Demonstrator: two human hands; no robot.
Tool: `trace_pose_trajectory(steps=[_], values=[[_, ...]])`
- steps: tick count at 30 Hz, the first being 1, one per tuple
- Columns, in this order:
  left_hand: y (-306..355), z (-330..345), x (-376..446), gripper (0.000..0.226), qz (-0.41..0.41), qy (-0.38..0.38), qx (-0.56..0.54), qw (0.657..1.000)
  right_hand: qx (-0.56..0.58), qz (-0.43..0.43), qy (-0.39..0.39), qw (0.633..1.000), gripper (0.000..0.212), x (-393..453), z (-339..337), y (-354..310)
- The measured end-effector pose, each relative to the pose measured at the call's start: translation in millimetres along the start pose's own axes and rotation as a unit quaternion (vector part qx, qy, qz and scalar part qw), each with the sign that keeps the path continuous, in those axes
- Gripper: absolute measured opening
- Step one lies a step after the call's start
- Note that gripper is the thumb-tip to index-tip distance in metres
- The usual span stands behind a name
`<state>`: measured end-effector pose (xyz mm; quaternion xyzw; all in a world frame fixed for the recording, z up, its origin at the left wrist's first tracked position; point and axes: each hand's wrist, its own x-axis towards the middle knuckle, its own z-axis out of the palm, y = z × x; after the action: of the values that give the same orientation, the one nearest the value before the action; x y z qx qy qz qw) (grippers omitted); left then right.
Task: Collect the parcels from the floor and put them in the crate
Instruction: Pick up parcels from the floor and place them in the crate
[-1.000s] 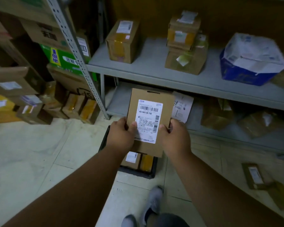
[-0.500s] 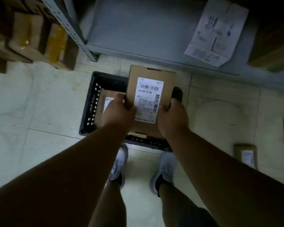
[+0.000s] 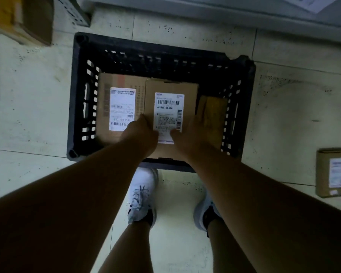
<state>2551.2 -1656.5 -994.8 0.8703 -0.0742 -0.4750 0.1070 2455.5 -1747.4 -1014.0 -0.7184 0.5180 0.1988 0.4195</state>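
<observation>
Pale floor tiles (image 3: 28, 115) surround a black crate (image 3: 75, 95); both hands, left hand (image 3: 141, 133) and right hand (image 3: 189, 134), grip the labelled parcel (image 3: 171, 87) by its near edge, fingers curled round it, low inside the crate over another box (image 3: 106, 107). Placing looks nearly done; next, let go and fetch the parcel on the floor (image 3: 333, 172) at right.

One head-worn wide-angle view looks almost straight down from above a standing person. The black slatted plastic crate (image 3: 75, 99) fills the upper centre, close below the lens. Both forearms enter from seven and five o'clock. Pale floor tiles (image 3: 28, 95) surround it, and the frame edges bend.
</observation>
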Motion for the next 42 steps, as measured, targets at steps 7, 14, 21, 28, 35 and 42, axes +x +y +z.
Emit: trace_pose_trajectory(steps=[7, 14, 21, 28, 35, 42], values=[[29, -45, -43, 0.074, -0.017, -0.026, 0.045, 0.998, 0.005, 0.022, -0.009, 1.0, 0.08, -44, -63, -21], [142, -134, -238, 0.07, 0.217, 0.076, 0.0, 0.973, 0.052, -0.034, 0.144, 0.988, 0.076, -193, -261, -83], [246, -166, -430, 0.061, 0.452, 0.059, -0.019, 0.89, 0.121, -0.068, 0.353, 0.925, 0.072, -367, -390, -83], [296, -125, -546, 0.063, 0.601, 0.043, 0.036, 0.797, 0.116, -0.046, 0.499, 0.858, 0.068, -481, -456, 4], [335, -12, -616, 0.06, 0.625, 0.045, 0.015, 0.779, 0.112, -0.061, 0.548, 0.827, 0.069, -541, -517, 124], [389, 93, -669, 0.06, 0.643, 0.027, 0.04, 0.764, 0.124, -0.009, 0.534, 0.836, 0.076, -569, -572, 232]])
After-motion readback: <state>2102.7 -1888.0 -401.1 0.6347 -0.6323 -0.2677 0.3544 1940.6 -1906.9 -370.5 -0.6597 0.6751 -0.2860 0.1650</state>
